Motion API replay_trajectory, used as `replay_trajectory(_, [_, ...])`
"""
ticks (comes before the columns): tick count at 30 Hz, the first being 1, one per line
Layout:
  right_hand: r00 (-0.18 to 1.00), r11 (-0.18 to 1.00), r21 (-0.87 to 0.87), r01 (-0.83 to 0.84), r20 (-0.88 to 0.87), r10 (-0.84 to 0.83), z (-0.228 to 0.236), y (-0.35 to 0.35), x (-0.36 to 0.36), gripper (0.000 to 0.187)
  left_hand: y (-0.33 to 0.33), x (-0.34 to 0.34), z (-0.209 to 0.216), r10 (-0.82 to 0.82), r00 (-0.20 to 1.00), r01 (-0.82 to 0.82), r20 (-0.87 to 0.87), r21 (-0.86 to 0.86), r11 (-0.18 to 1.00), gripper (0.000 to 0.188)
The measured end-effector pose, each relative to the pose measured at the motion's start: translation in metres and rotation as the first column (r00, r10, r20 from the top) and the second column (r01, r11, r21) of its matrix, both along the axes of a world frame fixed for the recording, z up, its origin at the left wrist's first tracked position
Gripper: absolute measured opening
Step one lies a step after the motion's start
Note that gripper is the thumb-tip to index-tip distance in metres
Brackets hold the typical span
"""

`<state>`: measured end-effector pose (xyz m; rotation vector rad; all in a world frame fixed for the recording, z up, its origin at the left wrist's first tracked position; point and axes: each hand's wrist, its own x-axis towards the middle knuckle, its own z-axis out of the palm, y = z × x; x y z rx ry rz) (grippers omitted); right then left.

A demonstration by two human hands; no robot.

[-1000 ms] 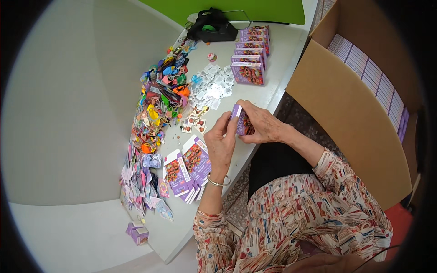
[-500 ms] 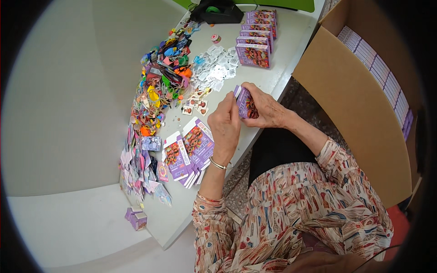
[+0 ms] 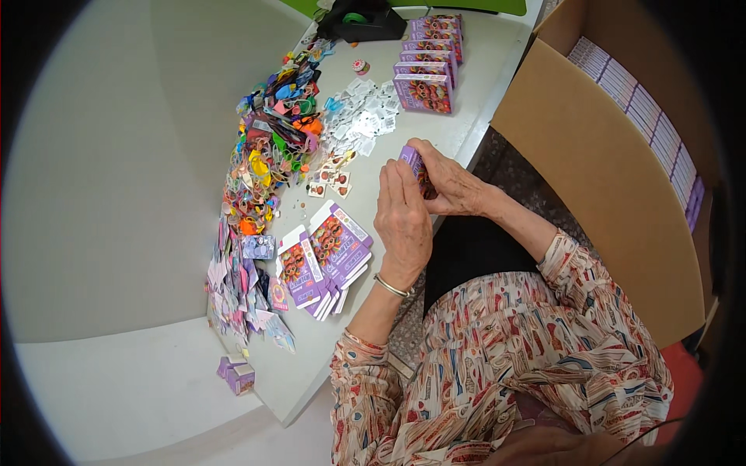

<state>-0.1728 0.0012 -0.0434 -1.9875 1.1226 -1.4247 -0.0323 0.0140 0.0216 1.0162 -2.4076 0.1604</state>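
Above the table's near edge I hold a small purple picture carton [image 3: 413, 158] between both hands. My right hand [image 3: 453, 184] grips it from the right, thumb along the top end and fingers around the far side. My left hand [image 3: 403, 221] lies against the carton's left side, its fingers straight, close together and pressed to it; they cover much of the carton. To the left of my left wrist, a fanned stack of flat, unfolded purple cartons [image 3: 332, 245] lies on the table.
Finished-looking purple boxes [image 3: 423, 93] stand in a row at the back. White paper slips [image 3: 361, 116], small picture cards [image 3: 330, 184], colourful trinkets [image 3: 268, 159] and shiny sachets [image 3: 241, 287] are heaped on the left. A black tape dispenser [image 3: 365, 22] and a large packed cardboard box [image 3: 598, 186] flank the table.
My left hand has shifted right and flattened its fingers against the carton's side. The white open flap at the carton's top no longer shows. The view has shifted slightly.
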Motion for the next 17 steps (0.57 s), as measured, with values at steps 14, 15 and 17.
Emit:
replay_trajectory(14, [0.994, 0.994, -0.057, 0.091, -0.056, -0.095, 0.008, -0.008, -0.018, 0.087, -0.025, 0.001, 0.004, 0.102, 0.855, 0.137, -0.509, 0.411, 0.901, 0.035])
replay_trajectory(15, [0.982, 0.983, -0.100, 0.154, -0.097, -0.164, 0.017, -0.010, -0.022, 0.086, -0.034, -0.003, 0.004, 0.162, 0.754, 0.236, -0.637, 0.493, 0.837, 0.034])
replay_trajectory(17, [0.891, 0.959, -0.122, 0.255, -0.356, -0.282, 0.038, -0.025, -0.034, 0.086, -0.051, -0.015, -0.002, 0.143, 0.791, 0.146, -0.595, 0.410, 0.900, 0.040])
